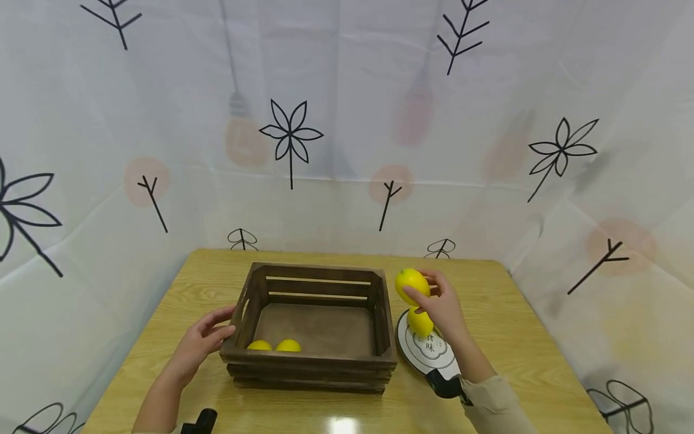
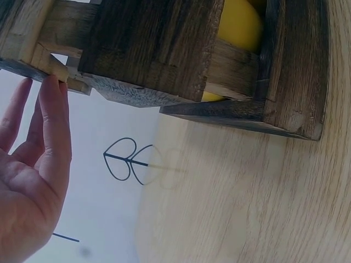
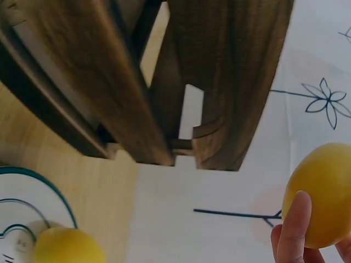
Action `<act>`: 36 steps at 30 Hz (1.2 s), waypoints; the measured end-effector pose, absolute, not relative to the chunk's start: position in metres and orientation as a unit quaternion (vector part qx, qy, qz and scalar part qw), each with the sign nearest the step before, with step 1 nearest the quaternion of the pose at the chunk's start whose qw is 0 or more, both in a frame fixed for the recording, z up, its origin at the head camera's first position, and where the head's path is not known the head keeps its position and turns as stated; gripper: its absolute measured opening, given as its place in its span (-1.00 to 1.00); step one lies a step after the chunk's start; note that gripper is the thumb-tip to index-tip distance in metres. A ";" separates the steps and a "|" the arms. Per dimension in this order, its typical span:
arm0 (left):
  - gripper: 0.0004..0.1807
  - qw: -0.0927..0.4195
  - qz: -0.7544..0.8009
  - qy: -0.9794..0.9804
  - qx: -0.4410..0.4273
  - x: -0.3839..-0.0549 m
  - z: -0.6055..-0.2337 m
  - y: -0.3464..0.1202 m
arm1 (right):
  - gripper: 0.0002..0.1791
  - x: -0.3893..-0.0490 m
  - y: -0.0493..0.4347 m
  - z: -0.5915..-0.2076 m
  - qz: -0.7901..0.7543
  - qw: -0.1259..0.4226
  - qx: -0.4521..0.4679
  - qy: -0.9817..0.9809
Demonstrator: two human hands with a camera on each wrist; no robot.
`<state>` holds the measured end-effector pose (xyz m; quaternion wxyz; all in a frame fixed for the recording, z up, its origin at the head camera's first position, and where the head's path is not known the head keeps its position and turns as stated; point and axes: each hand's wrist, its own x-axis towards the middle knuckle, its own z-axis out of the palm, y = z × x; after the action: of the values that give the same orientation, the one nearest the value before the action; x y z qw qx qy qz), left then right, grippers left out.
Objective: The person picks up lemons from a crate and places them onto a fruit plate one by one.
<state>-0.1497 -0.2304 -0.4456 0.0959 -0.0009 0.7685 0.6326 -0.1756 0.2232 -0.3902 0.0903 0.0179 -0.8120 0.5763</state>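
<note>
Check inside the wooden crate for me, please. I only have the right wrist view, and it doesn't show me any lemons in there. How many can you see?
Observer: The head view shows two lemons inside the crate, close to its near side, with their lower parts hidden.

Operator: Got it. And is anything touching the crate on its left, out of my sight?

Observer: Yes, the left hand is there, its fingers against the crate's left side.

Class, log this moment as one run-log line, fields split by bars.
Right hand: holds lemon | Left hand: touches crate at its left side | In crate: two lemons visible | On plate: one more lemon
</note>
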 end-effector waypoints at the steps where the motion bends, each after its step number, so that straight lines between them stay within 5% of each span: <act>1: -0.36 0.096 0.633 0.768 -0.002 -0.149 -0.445 -0.230 | -0.43 -0.175 0.225 -0.393 0.576 0.089 0.015 -0.812; 36: -0.37 0.099 0.635 0.767 -0.005 -0.149 -0.445 -0.230 | -0.28 -0.159 0.250 -0.494 0.500 0.035 -0.115 -0.857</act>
<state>-0.1493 -0.2304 -0.4453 0.0990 -0.0051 0.7665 0.6345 -0.1592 0.2497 -0.4941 0.0349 -0.1150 -0.8574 0.5004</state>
